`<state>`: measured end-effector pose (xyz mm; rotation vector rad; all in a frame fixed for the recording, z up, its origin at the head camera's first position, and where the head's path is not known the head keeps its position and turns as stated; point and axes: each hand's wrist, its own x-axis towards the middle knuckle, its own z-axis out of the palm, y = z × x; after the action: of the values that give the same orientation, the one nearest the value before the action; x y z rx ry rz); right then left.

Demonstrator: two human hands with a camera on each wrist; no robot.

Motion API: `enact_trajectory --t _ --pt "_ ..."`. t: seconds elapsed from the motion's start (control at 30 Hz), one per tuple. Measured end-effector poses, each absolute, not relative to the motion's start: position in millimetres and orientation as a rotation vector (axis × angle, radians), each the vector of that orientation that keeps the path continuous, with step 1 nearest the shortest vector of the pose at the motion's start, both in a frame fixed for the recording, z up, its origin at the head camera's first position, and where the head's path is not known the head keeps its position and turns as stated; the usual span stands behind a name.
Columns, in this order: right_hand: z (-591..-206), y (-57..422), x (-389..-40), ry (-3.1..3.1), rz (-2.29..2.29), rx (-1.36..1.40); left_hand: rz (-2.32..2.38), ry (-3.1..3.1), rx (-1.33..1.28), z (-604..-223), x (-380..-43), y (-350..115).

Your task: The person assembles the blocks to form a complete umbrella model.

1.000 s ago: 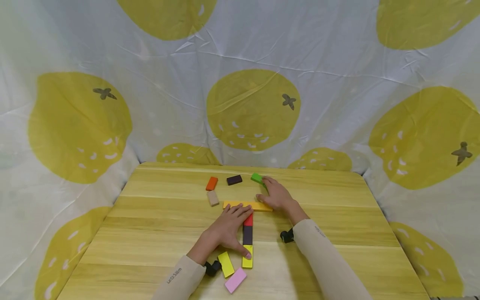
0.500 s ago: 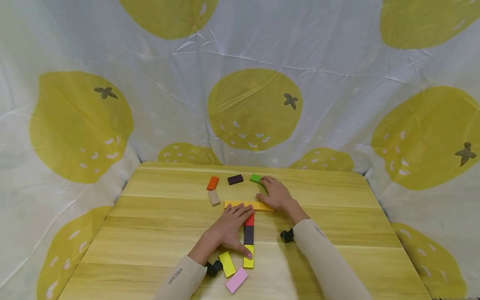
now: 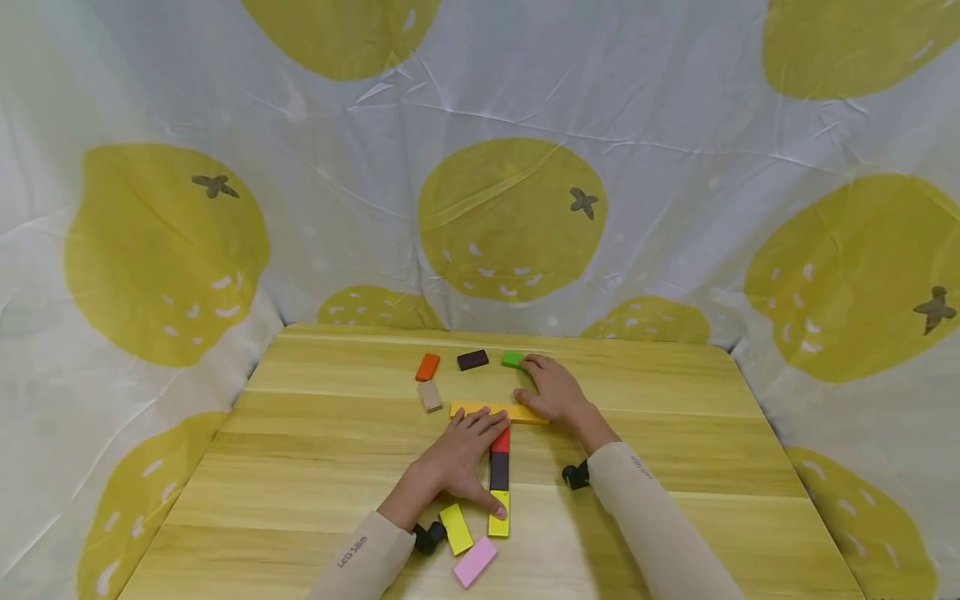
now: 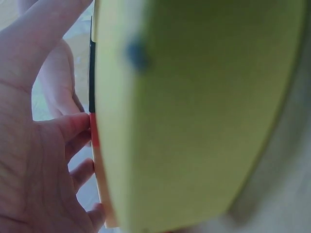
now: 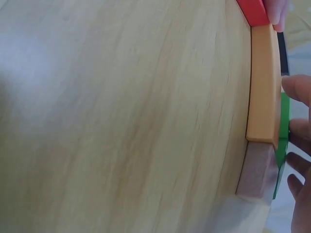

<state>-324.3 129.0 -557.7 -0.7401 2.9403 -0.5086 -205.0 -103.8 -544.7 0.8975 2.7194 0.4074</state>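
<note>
My left hand [image 3: 462, 462] lies over a column of blocks with its fingers spread. Its thumb touches the lower yellow block [image 3: 498, 525], and its fingertips rest at the red block [image 3: 501, 440] and the orange row [image 3: 529, 413]. A dark block [image 3: 499, 472] sits between red and yellow. My right hand [image 3: 553, 390] spans the gap behind the row's right end. Its fingers touch the green block [image 3: 513, 358], and the thumb is close to the orange row. In the right wrist view, a brownish block [image 5: 255, 170] adjoins the orange block [image 5: 265, 82], with green [image 5: 284, 116] behind.
An orange-red block [image 3: 427, 367], a dark block [image 3: 472, 360] and a beige block [image 3: 430, 397] lie at the back left. Near the left wrist are a loose yellow block [image 3: 457, 529] and a pink one [image 3: 476, 562]. A patterned cloth [image 3: 660, 242] hangs behind the wooden table [image 3: 315, 467].
The green block at the right fingers has turned slightly and sits more level with the table's back edge. Both hands stay nearly in place, and the head view has shifted a little.
</note>
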Motion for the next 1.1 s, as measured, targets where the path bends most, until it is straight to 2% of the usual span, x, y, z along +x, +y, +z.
enact_trajectory --t 1.1 --pt "-555 140 -319 2.889 -0.628 -0.708 0.424 2.720 0.898 -543 -205 -104"
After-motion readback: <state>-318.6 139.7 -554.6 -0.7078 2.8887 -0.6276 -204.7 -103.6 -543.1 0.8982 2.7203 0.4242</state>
